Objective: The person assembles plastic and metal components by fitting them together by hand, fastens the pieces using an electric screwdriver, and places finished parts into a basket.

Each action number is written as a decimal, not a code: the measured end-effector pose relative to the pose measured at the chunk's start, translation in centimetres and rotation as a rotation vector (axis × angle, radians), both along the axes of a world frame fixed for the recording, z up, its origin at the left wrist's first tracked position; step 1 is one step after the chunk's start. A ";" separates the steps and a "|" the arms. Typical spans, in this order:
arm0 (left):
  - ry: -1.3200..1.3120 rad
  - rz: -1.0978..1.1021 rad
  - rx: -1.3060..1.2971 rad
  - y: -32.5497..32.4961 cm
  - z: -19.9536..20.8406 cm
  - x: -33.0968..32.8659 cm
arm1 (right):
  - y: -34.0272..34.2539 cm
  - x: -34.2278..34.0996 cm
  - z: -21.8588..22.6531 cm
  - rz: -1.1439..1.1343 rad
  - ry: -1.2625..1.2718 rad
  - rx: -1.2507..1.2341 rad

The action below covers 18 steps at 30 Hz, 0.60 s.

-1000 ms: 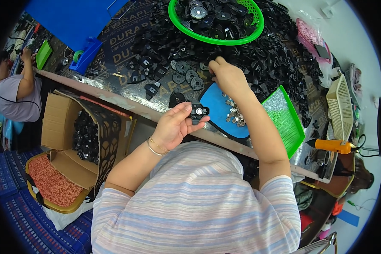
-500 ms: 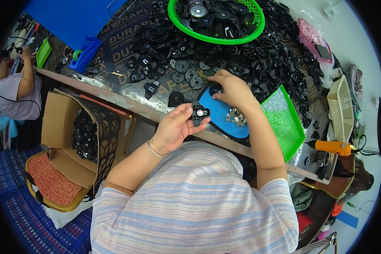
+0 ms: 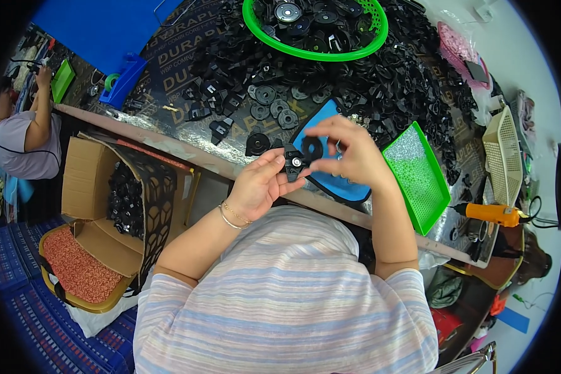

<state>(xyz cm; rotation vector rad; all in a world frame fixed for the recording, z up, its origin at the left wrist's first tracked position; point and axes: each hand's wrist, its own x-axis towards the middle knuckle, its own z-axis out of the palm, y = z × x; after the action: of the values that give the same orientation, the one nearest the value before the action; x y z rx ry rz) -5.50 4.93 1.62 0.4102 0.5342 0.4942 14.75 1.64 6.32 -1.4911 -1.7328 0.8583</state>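
Note:
Between thumb and fingers, my left hand (image 3: 260, 184) grips a black plastic part (image 3: 293, 169) with a shiny round metal centre, held just over the table's near edge. Right beside it, my right hand (image 3: 357, 154) pinches a round black disc (image 3: 312, 148); the disc is very close to the part, and whether they touch I cannot tell. Beneath my right hand lies a blue mat (image 3: 323, 117) with a dark rim. The hand mostly covers the small metal pieces on the mat. Several grey-black round discs (image 3: 265, 95) lie beyond my left hand.
A large heap of black parts (image 3: 393, 93) covers the far table, with a green basket (image 3: 385, 38) of discs on it. To the right are a green tray (image 3: 441, 194) of tiny pieces and an orange-handled tool (image 3: 489, 214). A blue tape dispenser (image 3: 126, 81) and a person (image 3: 28, 134) are left.
My right hand has lifted the round black disc off the blue mat and brought it left and nearer, up to the part in my left hand. My left hand has barely moved.

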 end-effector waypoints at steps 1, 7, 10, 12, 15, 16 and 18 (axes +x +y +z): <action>0.000 -0.007 0.000 0.0 -0.1 0.1 | -0.4 -0.7 0.6 0.042 0.000 -0.019; 0.000 -0.029 0.009 -0.4 -0.4 0.5 | -1.3 -2.5 0.3 0.021 -0.132 0.001; 0.003 -0.016 0.023 -0.6 -0.5 0.3 | -1.4 -2.8 0.3 0.009 -0.174 -0.019; 0.027 0.004 0.046 -0.8 -0.6 0.3 | -1.5 -2.9 0.3 0.003 -0.208 -0.016; 0.131 0.020 0.186 -1.1 -0.3 0.6 | -1.8 -3.2 0.1 -0.022 -0.264 0.053; 0.212 0.014 0.302 -1.2 -0.2 0.6 | -1.9 -3.4 0.2 -0.024 -0.300 0.052; 0.220 0.011 0.341 -1.1 -0.3 0.6 | -2.0 -3.7 0.4 -0.024 -0.334 0.052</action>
<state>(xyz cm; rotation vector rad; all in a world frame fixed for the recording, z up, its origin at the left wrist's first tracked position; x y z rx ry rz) -4.92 3.83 1.29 0.7949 0.6662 0.5556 11.07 -0.35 6.70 -1.6894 -1.9533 0.5697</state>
